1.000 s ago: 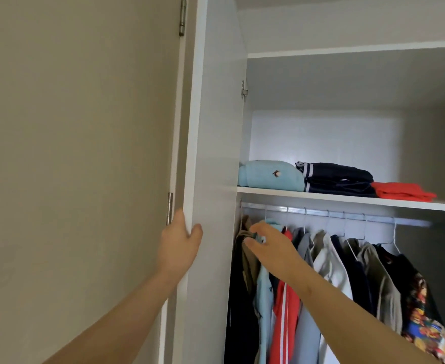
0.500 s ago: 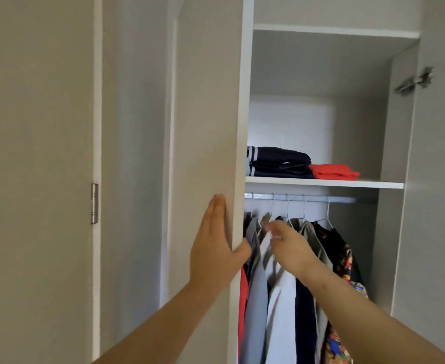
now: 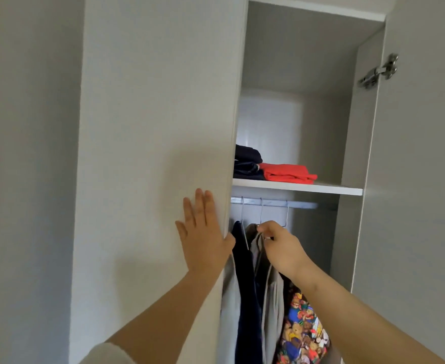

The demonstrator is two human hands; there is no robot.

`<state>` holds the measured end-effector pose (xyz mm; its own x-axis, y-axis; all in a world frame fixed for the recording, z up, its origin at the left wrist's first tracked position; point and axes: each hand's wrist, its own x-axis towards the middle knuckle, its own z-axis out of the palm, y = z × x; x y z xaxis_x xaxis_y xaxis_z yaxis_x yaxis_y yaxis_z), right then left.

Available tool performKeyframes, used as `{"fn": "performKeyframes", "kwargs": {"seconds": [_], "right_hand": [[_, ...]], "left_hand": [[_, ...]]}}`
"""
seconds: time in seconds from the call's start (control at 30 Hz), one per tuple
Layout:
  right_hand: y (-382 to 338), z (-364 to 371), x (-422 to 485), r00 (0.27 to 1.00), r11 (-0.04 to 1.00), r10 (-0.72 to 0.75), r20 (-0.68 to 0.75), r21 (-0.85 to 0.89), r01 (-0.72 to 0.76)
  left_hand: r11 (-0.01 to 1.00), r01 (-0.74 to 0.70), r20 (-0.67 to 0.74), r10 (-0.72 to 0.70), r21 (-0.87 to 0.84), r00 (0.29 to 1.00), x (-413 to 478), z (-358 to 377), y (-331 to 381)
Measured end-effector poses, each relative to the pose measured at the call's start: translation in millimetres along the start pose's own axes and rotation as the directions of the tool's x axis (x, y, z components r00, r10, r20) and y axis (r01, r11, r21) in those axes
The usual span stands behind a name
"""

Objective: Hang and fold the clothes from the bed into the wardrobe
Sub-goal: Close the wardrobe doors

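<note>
Hanging looks well along; the bed is out of sight.
Head view: folded clothes [image 3: 287, 172] are lying above the rail [image 3: 295, 204]. The left hand [image 3: 203, 237], fingers straight, is pressing the door [image 3: 158, 127] left of the rail. The right hand [image 3: 281, 248] fingers are pinching the grey garment [image 3: 271, 298] just below the rail, which is hanging lengthwise down, collar up.

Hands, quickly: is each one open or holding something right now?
Left hand: open, pressed flat on the wardrobe door.
Right hand: closed, pinching the top of the grey garment.
</note>
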<state>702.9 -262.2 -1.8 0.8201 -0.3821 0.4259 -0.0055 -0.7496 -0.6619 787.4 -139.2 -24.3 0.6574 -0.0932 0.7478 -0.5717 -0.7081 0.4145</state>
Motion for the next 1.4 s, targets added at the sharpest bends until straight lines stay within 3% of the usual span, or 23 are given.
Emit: {"fn": "performKeyframes", "kwargs": {"seconds": [0.27, 0.6, 0.87, 1.1, 1.27, 1.4], "right_hand": [[43.3, -13.6, 53.1, 0.999, 0.999, -0.030, 0.029, 0.028, 0.029], [55.0, -6.4, 92.3, 0.999, 0.999, -0.024, 0.032, 0.048, 0.023], [49.5, -7.3, 104.5, 1.000, 1.000, -0.015, 0.020, 0.016, 0.015], [42.8, -17.5, 97.5, 0.999, 1.000, 0.020, -0.026, 0.024, -0.020], [44.2, -23.1, 78.8, 0.993, 0.995, 0.095, -0.076, 0.050, -0.092], [48.9, -33.5, 58.5, 0.983, 0.990, 0.140, -0.117, 0.051, -0.134]], "left_hand": [[0.964, 0.009, -0.118, 0.023, 0.264, 0.993, 29.2, 52.4, 14.8], [0.937, 0.042, -0.178, 0.022, 0.347, 0.984, 60.5, 95.3, 8.6], [0.940, 0.045, -0.224, 0.034, 0.337, 0.974, 73.9, 115.5, 2.5], [0.975, 0.022, -0.238, 0.032, 0.221, 0.971, 81.4, 126.2, -1.9], [0.993, 0.009, -0.161, 0.010, 0.116, 0.987, 81.4, 124.1, -0.6], [0.999, 0.036, -0.003, -0.036, 0.023, 0.999, 72.2, 116.8, 9.3]]}}
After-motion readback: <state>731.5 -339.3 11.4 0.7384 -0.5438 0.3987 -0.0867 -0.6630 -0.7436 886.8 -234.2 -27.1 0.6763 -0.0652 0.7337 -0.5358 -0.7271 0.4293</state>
